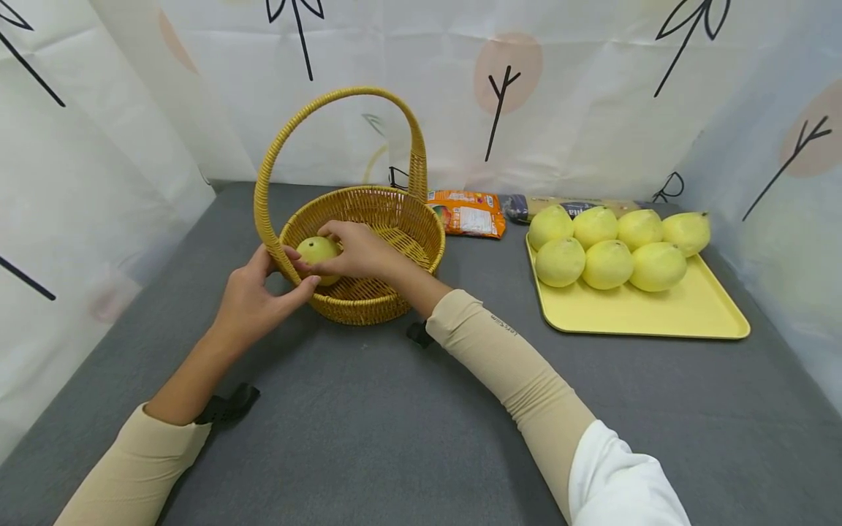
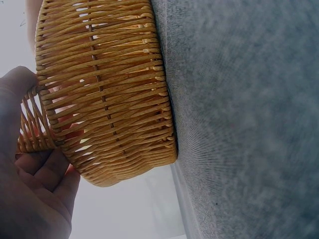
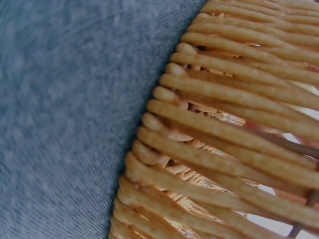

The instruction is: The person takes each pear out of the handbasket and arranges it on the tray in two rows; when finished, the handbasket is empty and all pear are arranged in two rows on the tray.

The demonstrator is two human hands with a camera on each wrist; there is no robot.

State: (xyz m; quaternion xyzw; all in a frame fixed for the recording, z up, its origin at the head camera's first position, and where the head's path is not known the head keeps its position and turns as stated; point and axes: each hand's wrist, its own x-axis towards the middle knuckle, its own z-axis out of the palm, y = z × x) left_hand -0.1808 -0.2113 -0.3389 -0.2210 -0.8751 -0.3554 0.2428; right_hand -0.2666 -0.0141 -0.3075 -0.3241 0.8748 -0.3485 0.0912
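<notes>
A yellow wicker basket [image 1: 358,313] with a tall hooped handle stands on the grey cloth. My left hand [image 1: 253,299] grips the foot of the handle at the basket's left rim, thumb on one side and fingers on the other, as the left wrist view also shows against the woven wall [image 2: 99,89]. Inside the basket, at its left side, sits a pale yellow-green pomelo [image 1: 317,250]. My right hand [image 1: 362,252] reaches over the rim and holds this pomelo between thumb and fingers. In the right wrist view, the basket's weave [image 3: 224,129] hides that hand.
On the right lies a yellow tray [image 1: 647,318] with several pomelos [image 1: 608,264] grouped at its back. An orange snack packet [image 1: 470,214] and a long plastic packet [image 1: 520,208] lie behind, near the patterned curtain [image 1: 592,109]. White curtain also hangs along both sides.
</notes>
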